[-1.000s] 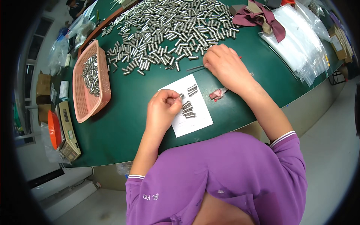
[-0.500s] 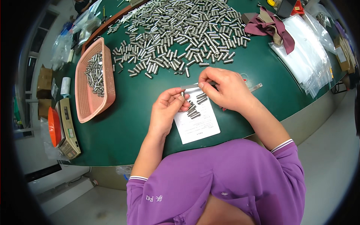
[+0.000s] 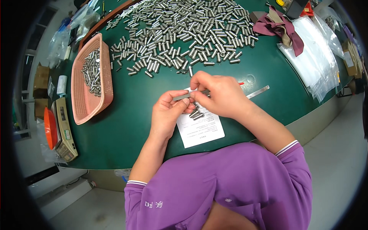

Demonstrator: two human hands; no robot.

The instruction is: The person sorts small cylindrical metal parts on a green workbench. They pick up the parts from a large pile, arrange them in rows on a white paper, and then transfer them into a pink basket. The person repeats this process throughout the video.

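Note:
In my right hand (image 3: 224, 94) is a flat grey metal strip (image 3: 181, 97), pinched between thumb and fingers and lying across the fingertips of my left hand (image 3: 166, 111). The left fingers are closed together beneath the strip. A short metal pin was visible between them half a second ago; the strip and fingers now hide most of it. Under both hands lies a printed white sheet (image 3: 203, 132). Several dark metal pins (image 3: 197, 114) rest on the sheet beside my left fingertips, partly covered by my right hand.
A large pile of shiny metal pins (image 3: 184, 34) spreads over the green table (image 3: 130, 134). To the left stand a pink basket (image 3: 107, 86) of pins and a scale (image 3: 65, 130) with an orange pan. Plastic bags (image 3: 314, 57) and a maroon cloth (image 3: 278, 28) lie right. A flat metal bar (image 3: 258, 92) lies beyond my right forearm.
My right hand has moved left and slightly down, sliding the strip over my left fingertips and covering more of the pins on the sheet. The view has shifted slightly.

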